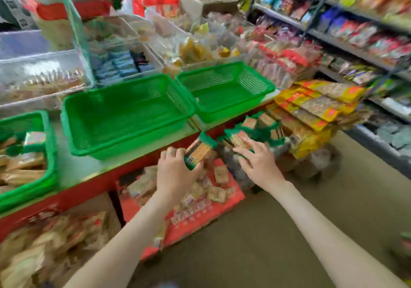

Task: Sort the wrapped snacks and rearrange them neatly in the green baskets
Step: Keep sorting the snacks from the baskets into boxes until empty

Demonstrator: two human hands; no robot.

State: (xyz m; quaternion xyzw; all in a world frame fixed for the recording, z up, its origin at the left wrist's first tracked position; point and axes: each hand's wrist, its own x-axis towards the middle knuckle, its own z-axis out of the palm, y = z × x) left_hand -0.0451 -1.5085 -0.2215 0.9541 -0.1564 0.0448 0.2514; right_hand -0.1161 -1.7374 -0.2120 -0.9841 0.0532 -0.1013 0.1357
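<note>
Left grip (175,172): I hold a cracker packet (198,152).
Right grip (259,162): my fingers straight, touching the packet pile (262,133).

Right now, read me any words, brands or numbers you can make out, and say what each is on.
Nothing reads clearly; the picture is blurred.
Green cracker pack gripped by the left hand: barcode label, unreadable.
Red carton: white print, too blurred.
Yellow packs at right: print too blurred.
Shelf packets: too small and blurred.
</note>
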